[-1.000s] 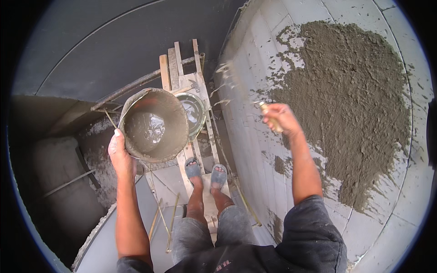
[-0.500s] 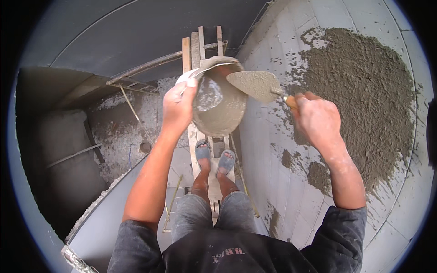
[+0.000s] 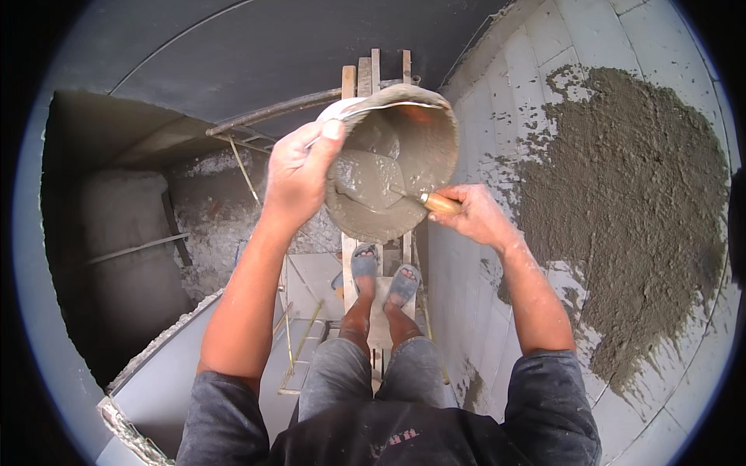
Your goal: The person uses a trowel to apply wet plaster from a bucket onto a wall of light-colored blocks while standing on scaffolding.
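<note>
My left hand [image 3: 299, 171] grips the left rim of a bucket [image 3: 439, 144], tilted so that its mouth faces me. Grey wet mortar [image 3: 369, 217] coats its inside and lies in the lower part. My right hand [image 3: 480, 217] is closed round the wooden handle of a trowel [image 3: 371, 180]. The blade rests inside the bucket, smeared with mortar, its edges hard to tell from the mix. On the wall [image 3: 486, 311] to my right, a broad rough patch of mortar [image 3: 622, 202] spreads over the pale blocks.
I stand on narrow wooden planks [image 3: 349, 252] of a raised scaffold, with metal bars [image 3: 272, 109] around it. At left is a dark opening [image 3: 85, 256] with a broken edge. A dark wall [image 3: 311, 46] rises ahead. Rubble and floor show below.
The trowel has moved left from beside the wall into the bucket, with my right hand following. The view has shifted a little, and the bucket's mouth now shows more fully.
</note>
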Demonstrator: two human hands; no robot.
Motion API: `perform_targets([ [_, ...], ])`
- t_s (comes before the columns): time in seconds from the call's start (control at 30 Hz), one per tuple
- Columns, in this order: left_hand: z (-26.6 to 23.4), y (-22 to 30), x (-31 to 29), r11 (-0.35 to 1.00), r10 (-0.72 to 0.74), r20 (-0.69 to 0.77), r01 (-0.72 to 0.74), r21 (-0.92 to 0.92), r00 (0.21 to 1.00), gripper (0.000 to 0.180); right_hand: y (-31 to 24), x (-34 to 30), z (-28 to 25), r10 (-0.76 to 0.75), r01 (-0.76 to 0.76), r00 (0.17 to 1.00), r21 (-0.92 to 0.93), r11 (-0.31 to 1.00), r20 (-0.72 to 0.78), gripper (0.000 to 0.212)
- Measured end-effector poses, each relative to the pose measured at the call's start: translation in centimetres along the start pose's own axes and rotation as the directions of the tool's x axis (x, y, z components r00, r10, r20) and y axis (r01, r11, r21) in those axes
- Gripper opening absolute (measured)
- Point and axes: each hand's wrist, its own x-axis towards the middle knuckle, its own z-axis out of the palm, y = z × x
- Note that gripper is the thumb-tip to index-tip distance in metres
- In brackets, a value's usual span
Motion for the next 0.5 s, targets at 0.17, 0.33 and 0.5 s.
perform_targets([
  [0.17, -6.0, -7.8, -3.8, 0.952, -0.135, -0.235, 0.060, -0.299, 0.963, 0.036, 1.0, 0.0, 3.9, -0.081, 0.085, 0.996, 0.142, 0.986, -0.035, 0.040],
  [0.33, -7.2, -13.0, -6.3, 0.926, -0.206, -0.343, 0.070, -0.371, 0.916, 0.041, 8.1, 0.1, 3.2, 0.171, -0.174, 0.983, 0.557, 0.812, 0.058, 0.038],
  [0.5, -6.1, -15.3, -7.5, 0.922, -0.293, -0.348, 0.167, -0.349, 0.891, 0.039, 19.1, -2.7, -7.4, 0.599, -0.352, 0.787, 0.690, 0.633, -0.148, 0.015],
])
